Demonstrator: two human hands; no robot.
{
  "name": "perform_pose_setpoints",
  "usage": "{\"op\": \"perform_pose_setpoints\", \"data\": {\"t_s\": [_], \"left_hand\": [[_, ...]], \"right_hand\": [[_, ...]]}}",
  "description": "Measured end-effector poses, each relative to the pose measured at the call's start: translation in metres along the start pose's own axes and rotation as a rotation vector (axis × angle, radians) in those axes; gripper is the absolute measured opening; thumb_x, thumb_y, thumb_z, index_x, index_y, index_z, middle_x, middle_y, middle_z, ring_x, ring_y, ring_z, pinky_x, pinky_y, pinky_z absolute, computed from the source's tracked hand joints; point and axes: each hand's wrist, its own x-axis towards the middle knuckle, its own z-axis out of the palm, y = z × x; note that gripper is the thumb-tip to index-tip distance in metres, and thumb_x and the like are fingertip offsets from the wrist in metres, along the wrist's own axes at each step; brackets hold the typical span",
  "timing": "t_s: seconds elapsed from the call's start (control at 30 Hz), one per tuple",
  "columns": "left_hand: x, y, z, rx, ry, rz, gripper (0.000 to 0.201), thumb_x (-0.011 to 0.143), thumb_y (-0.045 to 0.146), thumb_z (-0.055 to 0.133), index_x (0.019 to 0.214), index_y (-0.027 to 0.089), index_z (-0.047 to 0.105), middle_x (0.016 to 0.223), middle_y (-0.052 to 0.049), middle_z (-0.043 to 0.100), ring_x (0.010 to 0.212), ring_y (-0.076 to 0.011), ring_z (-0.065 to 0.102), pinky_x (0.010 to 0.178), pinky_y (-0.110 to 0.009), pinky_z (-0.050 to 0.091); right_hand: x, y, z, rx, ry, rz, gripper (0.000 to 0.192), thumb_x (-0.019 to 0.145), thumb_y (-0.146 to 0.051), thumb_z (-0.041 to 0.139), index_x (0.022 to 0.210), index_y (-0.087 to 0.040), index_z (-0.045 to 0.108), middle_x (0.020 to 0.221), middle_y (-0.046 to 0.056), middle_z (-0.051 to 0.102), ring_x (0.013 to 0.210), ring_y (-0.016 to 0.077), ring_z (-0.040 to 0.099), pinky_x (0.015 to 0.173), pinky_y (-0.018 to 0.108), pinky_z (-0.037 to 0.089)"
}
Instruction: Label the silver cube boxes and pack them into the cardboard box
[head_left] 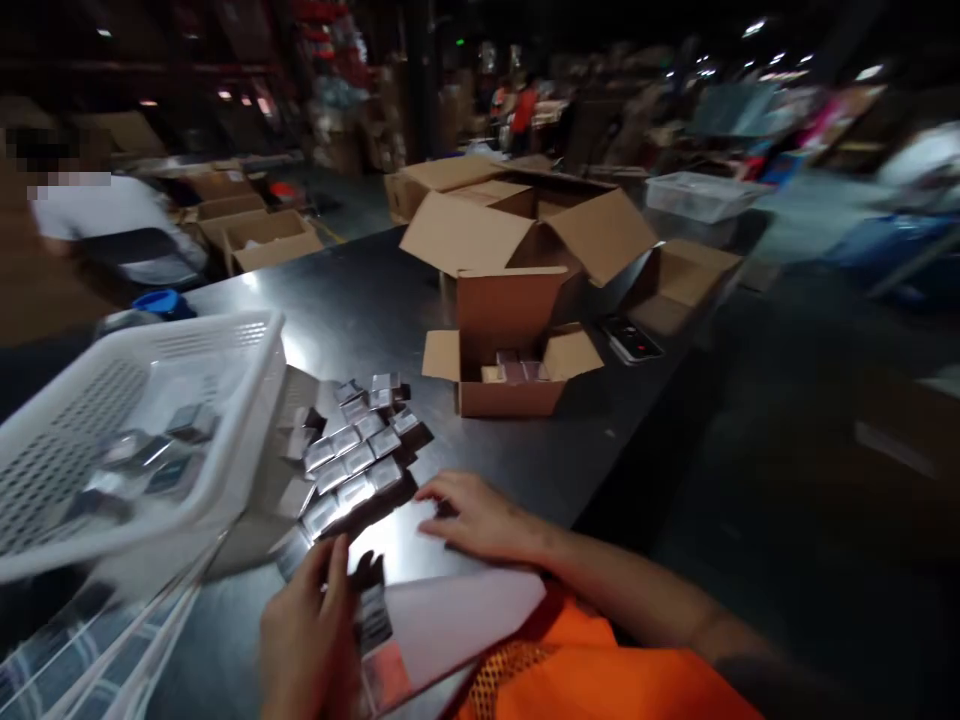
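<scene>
My left hand (pixel 307 630) is closed around a small dark packet (pixel 371 610) with a silver label, near the table's front edge. Flat on the dark table (pixel 375 310), my right hand (pixel 480 515) has its fingers spread, touching the edge of a group of several small silver-faced packets (pixel 356 460) laid in rows. A white sheet (pixel 450 615) lies under and in front of my hands. I wear an orange vest (pixel 600 670).
A white plastic basket (pixel 150 400) with several packets stands at left. A small open cardboard box (pixel 510 360) with packets sits behind, larger open boxes (pixel 525 230) farther back, a dark device (pixel 634 340) beside them. A seated person (pixel 105 220) is at far left.
</scene>
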Motion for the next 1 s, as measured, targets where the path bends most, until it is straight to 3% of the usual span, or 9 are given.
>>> {"op": "perform_pose_setpoints", "data": {"t_s": [0.2, 0.37, 0.53, 0.63, 0.8, 0.93, 1.0], "left_hand": [[0.004, 0.013, -0.011, 0.086, -0.034, -0.011, 0.03, 0.101, 0.035, 0.05, 0.094, 0.022, 0.075, 0.072, -0.006, 0.075, 0.072, -0.0226, 0.072, 0.06, -0.026, 0.035], [0.003, 0.019, -0.009, 0.109, -0.144, -0.007, 0.033, 0.103, 0.037, 0.046, 0.101, 0.022, 0.075, 0.077, -0.008, 0.077, 0.076, -0.0242, 0.074, 0.062, -0.028, 0.033], [0.001, 0.022, -0.006, 0.132, -0.199, 0.0, 0.033, 0.103, 0.039, 0.047, 0.116, 0.027, 0.075, 0.086, -0.008, 0.08, 0.083, -0.0255, 0.074, 0.067, -0.03, 0.035], [-0.001, 0.025, -0.006, 0.178, -0.246, 0.008, 0.034, 0.103, 0.04, 0.046, 0.119, 0.029, 0.074, 0.08, -0.007, 0.079, 0.081, -0.0259, 0.074, 0.066, -0.03, 0.033], [-0.004, 0.029, -0.007, 0.142, -0.306, 0.027, 0.033, 0.102, 0.039, 0.048, 0.119, 0.028, 0.074, 0.078, -0.006, 0.078, 0.077, -0.0236, 0.073, 0.064, -0.029, 0.033], [-0.005, 0.027, -0.005, 0.058, -0.288, 0.035, 0.033, 0.102, 0.039, 0.049, 0.118, 0.027, 0.075, 0.072, -0.005, 0.076, 0.069, -0.0215, 0.069, 0.063, -0.028, 0.033], [-0.006, 0.025, -0.003, 0.0, -0.262, 0.04, 0.034, 0.101, 0.038, 0.048, 0.117, 0.026, 0.075, 0.071, -0.004, 0.075, 0.066, -0.0201, 0.068, 0.062, -0.027, 0.034]], "right_hand": [[0.026, 0.021, -0.003, -0.038, 0.143, -0.03, 0.027, 0.092, -0.023, 0.067, 0.118, -0.019, 0.068, 0.112, 0.011, 0.069, 0.107, 0.0268, 0.068, 0.094, 0.044, 0.058], [0.049, 0.02, 0.011, -0.15, 0.131, -0.182, 0.043, 0.09, -0.02, 0.067, 0.133, -0.021, 0.065, 0.128, 0.016, 0.063, 0.12, 0.0342, 0.061, 0.101, 0.055, 0.055], [0.056, 0.025, 0.029, -0.202, 0.132, -0.275, 0.036, 0.093, -0.016, 0.061, 0.128, -0.02, 0.068, 0.136, 0.02, 0.061, 0.125, 0.0381, 0.058, 0.1, 0.064, 0.054], [0.053, 0.029, 0.03, -0.181, 0.129, -0.35, 0.033, 0.091, -0.01, 0.057, 0.122, -0.017, 0.066, 0.133, 0.019, 0.064, 0.126, 0.0349, 0.059, 0.103, 0.061, 0.053], [0.035, 0.026, 0.021, -0.135, 0.031, -0.489, 0.034, 0.081, -0.001, 0.053, 0.107, -0.02, 0.063, 0.116, 0.012, 0.072, 0.117, 0.0257, 0.065, 0.1, 0.047, 0.058], [0.016, 0.026, 0.011, -0.031, -0.022, -0.474, 0.05, 0.07, 0.0, 0.056, 0.115, -0.02, 0.057, 0.119, 0.012, 0.066, 0.12, 0.0261, 0.062, 0.1, 0.046, 0.057], [0.009, 0.023, 0.005, 0.034, 0.03, -0.422, 0.053, 0.073, -0.005, 0.062, 0.122, -0.022, 0.053, 0.124, 0.013, 0.063, 0.12, 0.027, 0.062, 0.1, 0.047, 0.057]]}}
